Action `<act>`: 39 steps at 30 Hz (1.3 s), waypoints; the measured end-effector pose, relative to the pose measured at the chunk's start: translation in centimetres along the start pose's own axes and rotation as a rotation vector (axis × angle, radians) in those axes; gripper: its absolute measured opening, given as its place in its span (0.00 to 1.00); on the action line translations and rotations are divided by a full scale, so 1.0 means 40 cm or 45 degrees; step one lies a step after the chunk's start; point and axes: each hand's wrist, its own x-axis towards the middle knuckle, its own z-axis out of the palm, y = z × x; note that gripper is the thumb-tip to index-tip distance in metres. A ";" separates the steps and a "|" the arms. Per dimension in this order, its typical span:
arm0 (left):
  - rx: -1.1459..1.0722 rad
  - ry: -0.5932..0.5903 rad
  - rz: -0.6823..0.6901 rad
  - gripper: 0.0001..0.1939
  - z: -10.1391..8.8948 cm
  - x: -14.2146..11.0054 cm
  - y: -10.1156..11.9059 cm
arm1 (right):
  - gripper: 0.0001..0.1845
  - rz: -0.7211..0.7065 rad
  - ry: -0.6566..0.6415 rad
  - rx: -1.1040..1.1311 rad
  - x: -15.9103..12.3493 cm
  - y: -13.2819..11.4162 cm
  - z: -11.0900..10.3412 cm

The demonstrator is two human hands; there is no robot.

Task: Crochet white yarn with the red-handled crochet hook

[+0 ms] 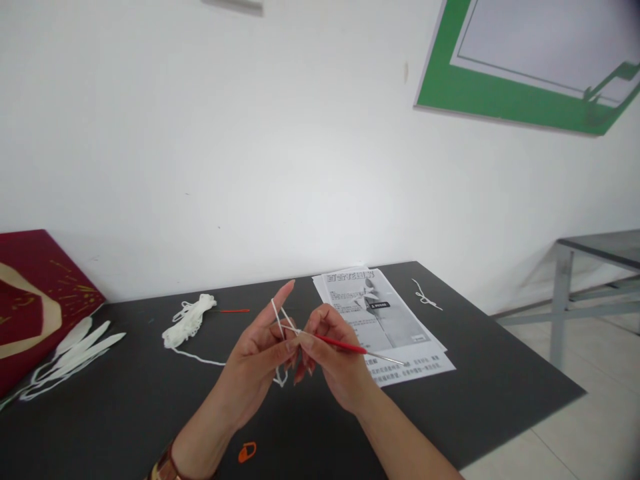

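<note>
My right hand [333, 350] grips a crochet hook with a red handle [347, 345], whose bare metal end points down to the right. Its other end meets white yarn [277, 313] near my fingertips. My left hand [260, 353] pinches the yarn between thumb and fingers, with the index finger raised and the strand looped over it. A short loop of yarn hangs below the fingers. From the left hand the strand runs left to a white yarn skein [193, 321] on the black table [300, 433]. Exactly how the hook sits in the loop is too small to tell.
Printed sheets [395, 327] lie right of my hands. An orange stitch marker [247, 452] rests near the front. Another red-handled hook [234, 311] is beside the skein. White crocheted pieces [80, 350] and a dark red bag [40, 293] are at left, a yarn scrap [427, 297] at right.
</note>
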 end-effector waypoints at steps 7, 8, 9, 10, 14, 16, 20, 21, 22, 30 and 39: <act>-0.041 -0.060 -0.112 0.32 -0.021 0.012 0.005 | 0.13 0.036 0.020 0.093 0.006 0.001 -0.007; -0.078 -0.073 -0.121 0.31 -0.030 0.014 0.009 | 0.13 0.046 0.024 0.130 0.007 0.000 -0.007; -0.110 -0.091 -0.129 0.30 -0.039 0.016 0.014 | 0.12 0.057 0.028 0.163 0.008 -0.001 -0.008; -0.130 -0.116 -0.141 0.30 -0.049 0.018 0.018 | 0.12 0.071 0.029 0.190 0.008 -0.003 -0.009; -0.162 -0.170 -0.160 0.27 -0.088 0.023 0.028 | 0.11 0.109 0.026 0.247 0.010 -0.006 -0.014; -0.170 -0.164 -0.162 0.26 -0.100 0.024 0.030 | 0.12 0.120 0.026 0.254 0.010 -0.005 -0.016; -0.234 -0.149 -0.141 0.29 -0.101 0.024 0.032 | 0.12 0.144 0.005 0.279 0.011 -0.001 -0.016; -0.262 -0.143 -0.132 0.29 -0.098 0.024 0.033 | 0.12 0.151 -0.001 0.291 0.011 0.000 -0.014; -0.289 -0.135 -0.119 0.29 -0.094 0.024 0.033 | 0.13 0.156 -0.004 0.304 0.011 0.000 -0.012; -0.368 -0.051 -0.026 0.27 -0.077 0.028 0.042 | 0.14 0.161 -0.079 0.372 0.000 0.003 0.000; -0.206 -0.099 -0.102 0.29 -0.091 0.035 0.029 | 0.13 0.118 -0.075 0.223 0.002 0.006 -0.002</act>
